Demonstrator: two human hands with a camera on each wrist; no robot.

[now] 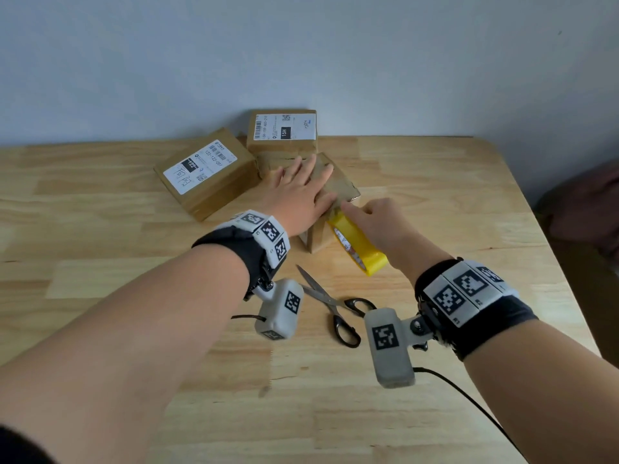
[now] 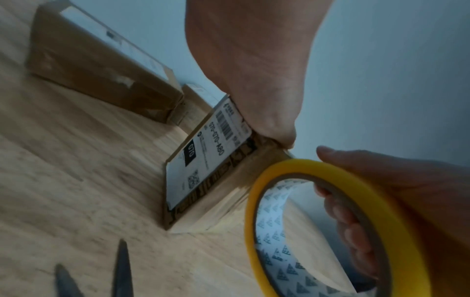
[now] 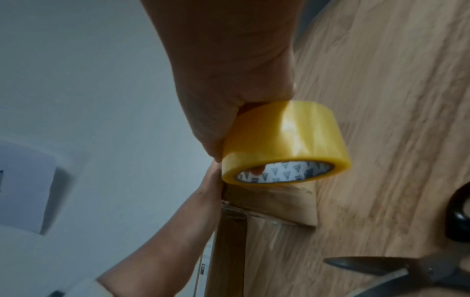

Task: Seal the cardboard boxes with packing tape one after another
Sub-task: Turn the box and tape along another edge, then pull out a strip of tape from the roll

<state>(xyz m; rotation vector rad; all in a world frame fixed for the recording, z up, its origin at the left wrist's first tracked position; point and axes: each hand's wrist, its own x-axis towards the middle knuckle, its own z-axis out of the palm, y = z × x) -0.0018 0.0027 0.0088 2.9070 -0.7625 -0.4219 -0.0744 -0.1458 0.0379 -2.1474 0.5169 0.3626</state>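
Wooden table (image 1: 435,202) carries three cardboard boxes (image 1: 338,185), one tape roll (image 1: 360,246), one scissors (image 1: 335,304).

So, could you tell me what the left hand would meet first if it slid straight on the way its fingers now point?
The left hand lies flat on the near box, fingers pointing away toward the wall. Going straight on, it would probably first meet the labelled box behind, though depth is hard to judge.

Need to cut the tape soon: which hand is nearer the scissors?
Right. The right hand, gripping the tape roll, is just beyond the scissors; the left hand lies farther back, flat on the box.
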